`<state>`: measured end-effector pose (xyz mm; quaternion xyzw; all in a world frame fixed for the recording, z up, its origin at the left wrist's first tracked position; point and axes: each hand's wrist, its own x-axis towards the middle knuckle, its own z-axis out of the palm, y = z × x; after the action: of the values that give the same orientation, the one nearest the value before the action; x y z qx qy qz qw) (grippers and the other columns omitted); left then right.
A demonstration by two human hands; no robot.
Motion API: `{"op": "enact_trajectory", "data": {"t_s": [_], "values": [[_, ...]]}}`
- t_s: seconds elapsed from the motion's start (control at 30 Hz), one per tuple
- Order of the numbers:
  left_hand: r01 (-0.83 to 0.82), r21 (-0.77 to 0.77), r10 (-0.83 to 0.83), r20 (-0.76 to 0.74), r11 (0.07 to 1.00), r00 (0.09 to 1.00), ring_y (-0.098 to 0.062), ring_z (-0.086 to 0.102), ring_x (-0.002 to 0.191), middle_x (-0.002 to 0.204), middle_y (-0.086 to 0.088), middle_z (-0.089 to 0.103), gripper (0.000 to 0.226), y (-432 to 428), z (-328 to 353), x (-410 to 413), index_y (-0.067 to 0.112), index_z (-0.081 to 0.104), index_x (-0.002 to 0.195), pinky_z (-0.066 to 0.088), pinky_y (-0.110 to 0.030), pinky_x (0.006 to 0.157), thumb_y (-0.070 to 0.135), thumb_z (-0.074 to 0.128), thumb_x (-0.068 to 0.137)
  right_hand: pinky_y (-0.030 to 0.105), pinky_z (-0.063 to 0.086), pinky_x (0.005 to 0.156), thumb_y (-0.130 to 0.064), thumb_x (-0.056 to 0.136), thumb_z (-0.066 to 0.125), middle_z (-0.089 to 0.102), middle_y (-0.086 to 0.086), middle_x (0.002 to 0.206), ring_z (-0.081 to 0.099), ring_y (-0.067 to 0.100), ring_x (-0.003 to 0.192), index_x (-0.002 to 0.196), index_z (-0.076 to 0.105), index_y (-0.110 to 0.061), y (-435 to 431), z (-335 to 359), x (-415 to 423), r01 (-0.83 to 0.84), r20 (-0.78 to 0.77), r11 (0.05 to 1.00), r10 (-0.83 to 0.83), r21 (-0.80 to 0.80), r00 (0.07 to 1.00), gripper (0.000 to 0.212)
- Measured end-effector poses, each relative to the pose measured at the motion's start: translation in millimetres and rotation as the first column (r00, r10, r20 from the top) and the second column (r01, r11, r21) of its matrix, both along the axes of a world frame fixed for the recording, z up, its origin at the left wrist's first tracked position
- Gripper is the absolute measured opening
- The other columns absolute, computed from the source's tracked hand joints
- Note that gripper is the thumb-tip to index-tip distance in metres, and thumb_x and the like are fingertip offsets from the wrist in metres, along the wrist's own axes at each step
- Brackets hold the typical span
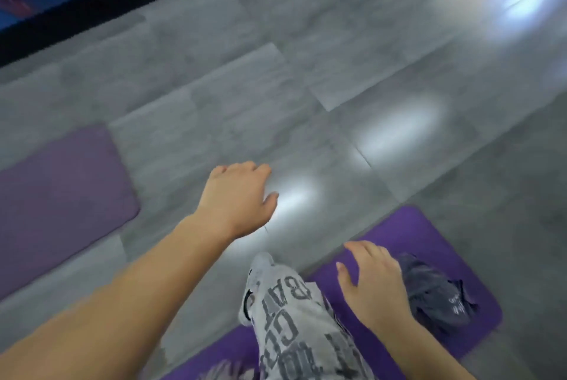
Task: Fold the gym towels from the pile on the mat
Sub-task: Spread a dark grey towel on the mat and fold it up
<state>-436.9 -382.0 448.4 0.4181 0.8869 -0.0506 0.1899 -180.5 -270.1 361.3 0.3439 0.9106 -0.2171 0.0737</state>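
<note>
Beside trouser leg (294,327) on purple mat (429,235): dark towels (435,293); left grip (237,198), right grip (376,284) released.

Grey tiled floor (276,72), faded purple mat (61,189) at left, bright purple mat (429,235) bearing crumpled dark towels (435,293)

Left hand (237,198) was extended forward, palm down, on a bare and nearly straight arm, its fingers (257,169) loosely curled and holding nothing. Right hand (376,284) was held nearer the body, palm down, fingers relaxed and slightly spread, likewise empty.
</note>
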Motion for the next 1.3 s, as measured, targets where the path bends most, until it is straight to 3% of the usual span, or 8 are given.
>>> {"op": "enact_trajectory", "data": {"t_s": [0.13, 0.23, 0.4, 0.57, 0.7, 0.87, 1.03, 1.3], "values": [[0.237, -0.010, -0.236, 0.059, 0.972, 0.970, -0.026, 0.057, 0.119, 0.123, -0.002, 0.061, 0.047, 101.5, -9.8, -43.6, 0.022, 0.052, 0.133, 0.038, -0.039, 0.100, 0.052, 0.044, 0.098, 0.045, 0.052, 0.085, -0.031, 0.087, 0.072, 0.068, -0.002, 0.111, 0.062, 0.026, 0.102, 0.119, 0.066, -0.019, 31.2, 2.1, -26.3, 0.233, 0.004, 0.972, -0.233, -0.010, 0.973, 0.035], [0.437, -0.046, -0.430, 0.114, 0.898, 0.896, -0.027, 0.057, 0.119, 0.125, -0.003, 0.062, 0.047, 177.0, -23.3, -38.0, 0.021, 0.052, 0.133, 0.038, -0.040, 0.100, 0.051, 0.044, 0.098, 0.044, 0.051, 0.084, -0.030, 0.087, 0.070, 0.068, 0.000, 0.110, 0.062, 0.025, 0.101, 0.119, 0.066, -0.017, 46.9, 5.5, -18.4, 0.424, -0.002, 0.906, -0.424, 0.006, 0.906, 0.035], [0.750, -0.046, -0.732, 0.187, 0.660, 0.655, -0.030, 0.058, 0.117, 0.124, -0.005, 0.061, 0.046, 298.1, -67.1, 24.5, 0.020, 0.052, 0.132, 0.040, -0.040, 0.099, 0.049, 0.043, 0.098, 0.045, 0.055, 0.075, -0.041, 0.083, 0.052, 0.070, 0.004, 0.103, 0.066, 0.031, 0.091, 0.114, 0.071, -0.013, 65.7, -28.4, 16.6, 0.764, 0.058, 0.645, -0.763, 0.013, 0.643, 0.045], [0.929, -0.045, -0.890, 0.275, 0.366, 0.364, -0.031, 0.059, 0.114, 0.119, -0.006, 0.062, 0.041, 384.5, -172.0, 109.1, 0.020, 0.053, 0.126, 0.041, -0.038, 0.096, 0.047, 0.045, 0.097, 0.043, 0.054, 0.076, -0.044, 0.084, 0.045, 0.070, 0.004, 0.104, 0.065, 0.031, 0.092, 0.116, 0.070, -0.013, 65.3, -102.2, 46.7, 0.940, 0.155, 0.338, -0.932, 0.042, 0.329, 0.051], [0.990, -0.076, -0.934, 0.330, 0.120, 0.139, -0.032, 0.059, 0.115, 0.121, -0.006, 0.063, 0.043, 421.0, -257.7, 168.6, 0.023, 0.051, 0.130, 0.043, -0.040, 0.097, 0.049, 0.047, 0.095, 0.043, 0.055, 0.078, -0.035, 0.085, 0.060, 0.070, 0.005, 0.106, 0.064, 0.031, 0.094, 0.120, 0.069, -0.012, 62.5, -168.1, 57.1, 0.993, 0.200, 0.115, -0.974, 0.038, 0.105, 0.043], [0.989, -0.122, -0.947, 0.317, -0.089, -0.046, -0.033, 0.059, 0.118, 0.123, -0.009, 0.062, 0.043, 438.0, -343.4, 227.8, 0.019, 0.052, 0.128, 0.045, -0.040, 0.095, 0.048, 0.047, 0.097, 0.047, 0.053, 0.083, -0.029, 0.085, 0.068, 0.067, 0.009, 0.112, 0.061, 0.035, 0.101, 0.128, 0.064, -0.011, 68.1, -244.7, 72.1, 0.994, 0.213, -0.093, -0.974, -0.053, -0.080, 0.046], [0.956, -0.205, -0.936, 0.326, -0.210, -0.135, -0.033, 0.060, 0.117, 0.128, -0.008, 0.060, 0.046, 439.1, -407.0, 270.6, 0.020, 0.051, 0.133, 0.048, -0.042, 0.095, 0.048, 0.048, 0.097, 0.041, 0.047, 0.095, -0.032, 0.094, 0.062, 0.054, 0.006, 0.135, 0.048, 0.029, 0.124, 0.144, 0.050, -0.018, 78.7, -304.6, 94.1, 0.939, 0.234, -0.307, -0.935, -0.158, -0.266, 0.053], [0.927, -0.182, -0.902, 0.351, -0.328, -0.250, -0.034, 0.059, 0.118, 0.128, -0.008, 0.059, 0.040, 446.5, -488.1, 350.0, 0.024, 0.049, 0.136, 0.049, -0.043, 0.089, 0.038, 0.050, 0.098, 0.037, 0.047, 0.091, -0.034, 0.096, 0.063, 0.045, 0.005, 0.143, 0.046, 0.027, 0.127, 0.151, 0.039, -0.025, 88.5, -394.7, 129.7, 0.841, 0.191, -0.486, -0.872, -0.239, -0.450, 0.061]]}}
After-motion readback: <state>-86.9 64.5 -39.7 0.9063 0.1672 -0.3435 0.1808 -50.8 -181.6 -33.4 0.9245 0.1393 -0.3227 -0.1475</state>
